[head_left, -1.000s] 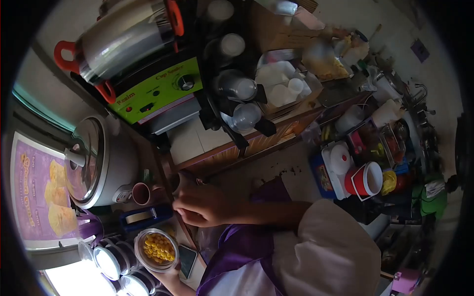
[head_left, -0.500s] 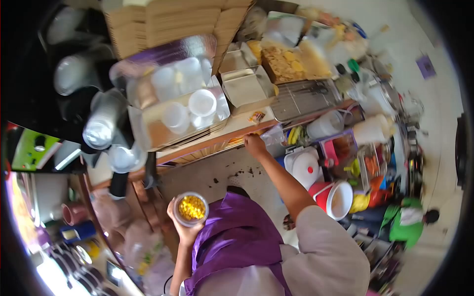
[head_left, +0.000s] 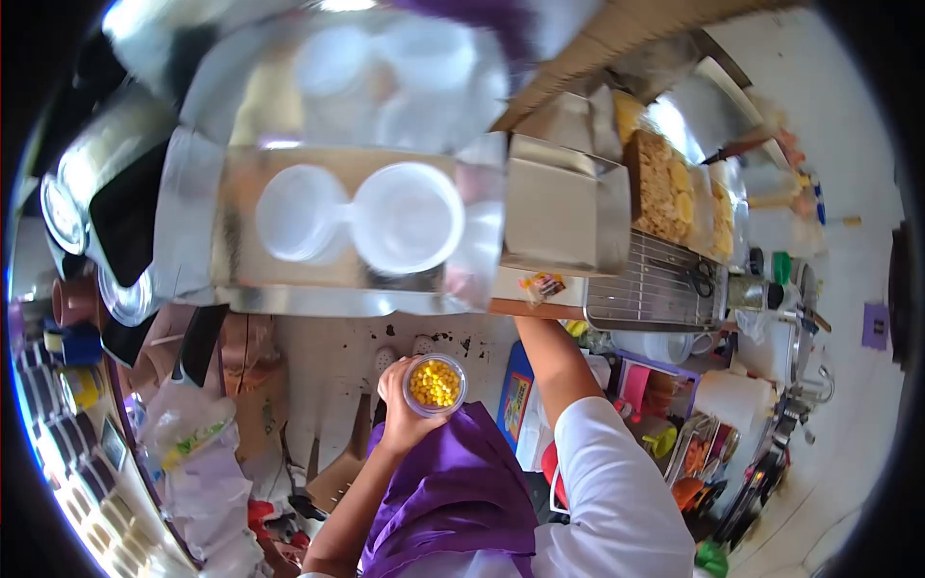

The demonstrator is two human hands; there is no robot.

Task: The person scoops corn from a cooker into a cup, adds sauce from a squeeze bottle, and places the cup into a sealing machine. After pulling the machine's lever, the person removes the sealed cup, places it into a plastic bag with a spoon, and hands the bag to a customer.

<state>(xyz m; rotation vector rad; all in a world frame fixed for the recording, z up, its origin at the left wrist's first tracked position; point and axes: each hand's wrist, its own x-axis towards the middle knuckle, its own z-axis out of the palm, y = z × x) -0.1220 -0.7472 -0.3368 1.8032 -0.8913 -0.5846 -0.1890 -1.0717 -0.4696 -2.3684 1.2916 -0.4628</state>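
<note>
My left hand [head_left: 397, 416] is shut around a clear plastic cup of yellow corn kernels [head_left: 435, 383], held upright in front of my purple apron [head_left: 453, 501]. My right forearm [head_left: 549, 366] reaches forward to the wooden counter edge [head_left: 511, 309], and the hand itself is hidden beneath that edge. On the counter just above it lies a small snack packet [head_left: 543, 284].
A clear box of white lids and cups [head_left: 356, 222] fills the counter ahead, with a metal tray [head_left: 564, 217] beside it. A wire rack [head_left: 647, 289] with scissors [head_left: 701, 279] and fried food [head_left: 665, 188] lies to the right. Plastic bags [head_left: 193, 453] hang at the left.
The view has swung right along the counter. My left hand lifted the corn cup off the shelf and holds it at my chest. My right hand reached to the counter edge and went under it.
</note>
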